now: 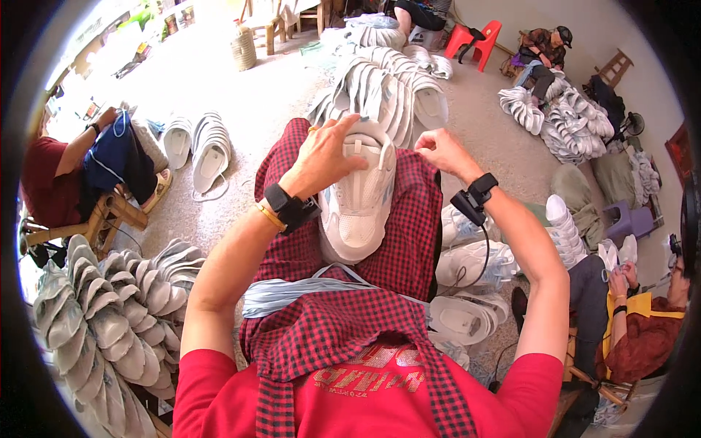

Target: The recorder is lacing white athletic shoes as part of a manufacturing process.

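Note:
A white sneaker [358, 208] lies toe toward me on my lap, on a red and black checked apron [409, 241]. My left hand [328, 157] rests on the shoe's tongue and upper, fingers spread and pressing it down. My right hand [442, 150] is raised just right of the shoe's heel end, fingers pinched as if on a thin lace that I cannot make out clearly. A bundle of pale blue laces [307, 296] lies across my waist. Both wrists carry black bands.
Rows of white sneakers are stacked at lower left [109, 321], ahead [387, 87] and at my right knee [467, 292]. Other people sit at left [66, 175], far right [544, 51] and lower right [635, 328]. Red stools [475, 40] stand at the back.

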Demonstrator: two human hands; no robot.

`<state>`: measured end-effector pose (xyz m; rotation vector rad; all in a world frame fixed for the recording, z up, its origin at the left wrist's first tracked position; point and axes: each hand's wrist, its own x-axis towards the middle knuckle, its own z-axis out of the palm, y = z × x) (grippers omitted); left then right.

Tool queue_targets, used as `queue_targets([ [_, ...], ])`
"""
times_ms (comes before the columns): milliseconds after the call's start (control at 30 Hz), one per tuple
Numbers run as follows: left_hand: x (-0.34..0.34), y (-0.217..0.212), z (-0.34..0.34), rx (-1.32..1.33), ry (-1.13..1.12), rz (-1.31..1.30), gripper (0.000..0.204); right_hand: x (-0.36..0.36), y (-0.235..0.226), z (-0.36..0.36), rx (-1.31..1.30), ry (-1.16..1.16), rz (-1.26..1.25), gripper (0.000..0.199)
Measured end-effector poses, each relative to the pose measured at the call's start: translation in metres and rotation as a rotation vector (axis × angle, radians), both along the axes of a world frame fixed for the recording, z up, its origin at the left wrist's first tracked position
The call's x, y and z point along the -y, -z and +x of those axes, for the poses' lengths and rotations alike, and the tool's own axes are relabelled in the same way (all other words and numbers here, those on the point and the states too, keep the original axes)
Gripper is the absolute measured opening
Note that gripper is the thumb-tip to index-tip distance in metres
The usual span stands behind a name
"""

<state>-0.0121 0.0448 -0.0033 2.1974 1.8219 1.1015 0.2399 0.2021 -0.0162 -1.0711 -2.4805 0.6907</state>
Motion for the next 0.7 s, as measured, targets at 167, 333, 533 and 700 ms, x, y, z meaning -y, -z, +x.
queue_targets([
  [167, 0.014, 0.002, 0.003, -0.025, -0.024, 0.044, 0.076, 0.006, -0.006, -0.003, -0.108, 0.014, 0.36, 0.014],
  [333, 0.024, 0.01, -0.021, 0.059, 0.122, -0.008, 0.068, 0.083, -0.043, -0.032, -0.136, -0.072, 0.155, 0.023],
  [533, 0.022, 0.016, -0.024, 0.064, 0.121, 0.007, 0.065, 0.094, -0.026, -0.05, -0.137, -0.169, 0.137, 0.037],
  [700, 0.055, -0.009, -0.024, 0.214, 0.122, -0.073, 0.059, 0.097, -0.016, -0.042, -0.192, -0.165, 0.119, 0.038],
])
